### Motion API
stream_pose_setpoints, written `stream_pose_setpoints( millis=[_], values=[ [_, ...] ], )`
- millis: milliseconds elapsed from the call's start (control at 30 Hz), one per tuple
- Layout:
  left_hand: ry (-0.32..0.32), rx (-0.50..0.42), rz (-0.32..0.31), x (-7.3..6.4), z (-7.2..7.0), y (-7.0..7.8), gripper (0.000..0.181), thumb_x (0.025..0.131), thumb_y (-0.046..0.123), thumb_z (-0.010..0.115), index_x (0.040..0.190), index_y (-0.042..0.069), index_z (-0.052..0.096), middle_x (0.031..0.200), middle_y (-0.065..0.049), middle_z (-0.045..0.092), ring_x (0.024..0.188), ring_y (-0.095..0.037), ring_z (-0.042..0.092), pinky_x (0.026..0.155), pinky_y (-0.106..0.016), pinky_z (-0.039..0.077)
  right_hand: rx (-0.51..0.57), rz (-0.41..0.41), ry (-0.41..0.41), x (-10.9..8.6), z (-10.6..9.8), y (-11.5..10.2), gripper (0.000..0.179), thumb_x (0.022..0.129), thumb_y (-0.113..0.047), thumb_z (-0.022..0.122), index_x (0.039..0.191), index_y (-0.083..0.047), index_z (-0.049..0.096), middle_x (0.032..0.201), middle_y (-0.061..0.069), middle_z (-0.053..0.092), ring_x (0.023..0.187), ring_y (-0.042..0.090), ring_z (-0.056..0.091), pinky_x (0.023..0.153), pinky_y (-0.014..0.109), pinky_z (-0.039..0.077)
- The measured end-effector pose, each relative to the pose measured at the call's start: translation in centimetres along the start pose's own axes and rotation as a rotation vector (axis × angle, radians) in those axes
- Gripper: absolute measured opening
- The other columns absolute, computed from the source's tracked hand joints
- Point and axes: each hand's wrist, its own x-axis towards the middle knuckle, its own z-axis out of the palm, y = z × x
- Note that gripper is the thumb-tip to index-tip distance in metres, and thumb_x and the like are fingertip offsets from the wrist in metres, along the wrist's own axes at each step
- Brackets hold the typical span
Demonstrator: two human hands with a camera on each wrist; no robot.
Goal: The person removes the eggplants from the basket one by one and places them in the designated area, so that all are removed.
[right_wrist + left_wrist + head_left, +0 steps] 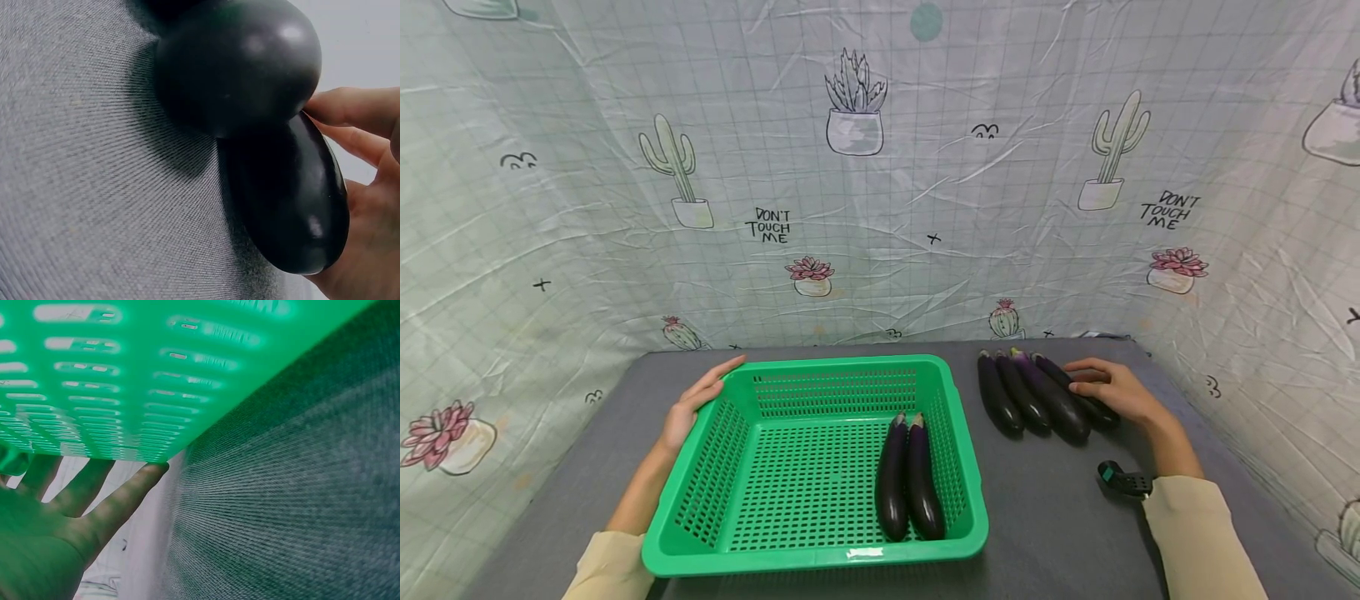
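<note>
My left hand rests at the back left corner of a green plastic basket, its fingers stretched along the outside wall. The left wrist view shows those fingers straight and spread by the slotted side. Two dark purple eggplants lie side by side at the right inside the basket. To its right, several more eggplants lie on the cloth in a row. Over the rightmost eggplant, my right hand grips from above, thumb at the neighbouring eggplant; its far fingers are partly hidden.
Grey cloth covers the table. Behind and on both sides hangs a pale curtain printed with cacti and potted plants. A black strap-like device sits at my right wrist, close over the cloth.
</note>
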Motion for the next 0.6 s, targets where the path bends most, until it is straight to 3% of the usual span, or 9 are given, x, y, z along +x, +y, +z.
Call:
stream_pose_setpoints(
  millis=[200, 367, 600],
  values=[
    [-0.02, -0.032, 0.003, -0.06, -0.09, 0.01, 0.052, 0.113, 0.007, 0.014, 0.163, -0.006, 0.013, 0.159, 0.014, 0.04, 0.135, -0.009, 0.057, 0.105, -0.023, 0.052, 0.001, 0.02, -0.023, -0.04, -0.07, 0.08, 0.049, 0.106, -0.024, 0.06, 0.145, 0.005, 0.054, 0.142, 0.035, 0.056, 0.129, 0.051, 0.056, 0.1, 0.059, 0.054],
    [-0.007, 0.012, 0.005, -0.02, -0.12, -0.06, 0.051, 0.113, 0.007, 0.015, 0.163, -0.007, 0.015, 0.159, 0.016, 0.038, 0.136, -0.005, 0.055, 0.106, -0.02, 0.05, -0.001, 0.031, -0.023, 0.03, -0.05, 0.03, 0.05, 0.106, -0.026, 0.061, 0.145, 0.004, 0.054, 0.141, 0.035, 0.057, 0.129, 0.05, 0.057, 0.1, 0.059, 0.053],
    [-0.029, -0.035, 0.01, 0.0, -0.12, -0.09, 0.052, 0.113, 0.006, 0.014, 0.163, -0.006, 0.015, 0.159, 0.012, 0.041, 0.134, -0.009, 0.058, 0.105, -0.023, 0.052, -0.007, 0.023, -0.023, -0.03, -0.15, -0.19, 0.051, 0.106, -0.026, 0.06, 0.145, 0.006, 0.052, 0.14, 0.036, 0.057, 0.127, 0.051, 0.058, 0.099, 0.058, 0.054]
  ],
)
